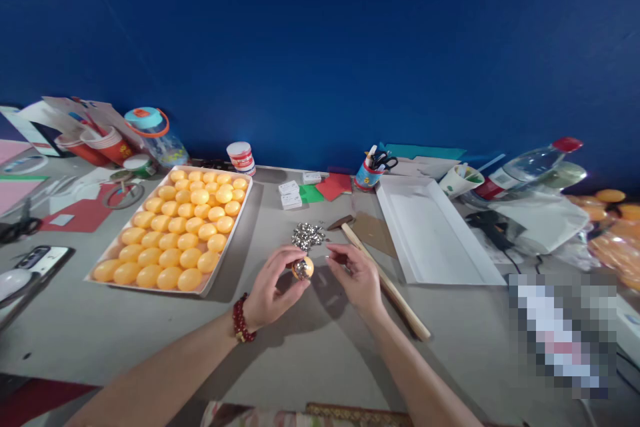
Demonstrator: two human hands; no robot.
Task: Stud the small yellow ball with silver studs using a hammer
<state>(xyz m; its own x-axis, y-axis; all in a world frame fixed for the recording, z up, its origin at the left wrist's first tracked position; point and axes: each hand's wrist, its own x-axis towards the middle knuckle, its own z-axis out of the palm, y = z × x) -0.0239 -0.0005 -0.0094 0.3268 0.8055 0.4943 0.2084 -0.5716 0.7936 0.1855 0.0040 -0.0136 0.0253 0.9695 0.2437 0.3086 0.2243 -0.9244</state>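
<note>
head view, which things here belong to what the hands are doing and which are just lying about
In use: left hand holding orange ball, right hand, silver tack pile, tray of orange balls.
Lying about: hammer, white tray, scissors cup, bottle.

So the orange ball [303, 268] is small, round and plastic-looking. The side facing the camera has a shiny silver patch on it that looks like metal tack heads packed close together, and the rest is plain orange. It's held just above the worktop, pinched in the fingertips of the left grip [273, 290]. Just behind it on the worktop sits a loose pile of tacks [307, 235], silver and glinting, in a rough little heap, near the ball but not touching it. Can't make out single tacks tbh.
</note>
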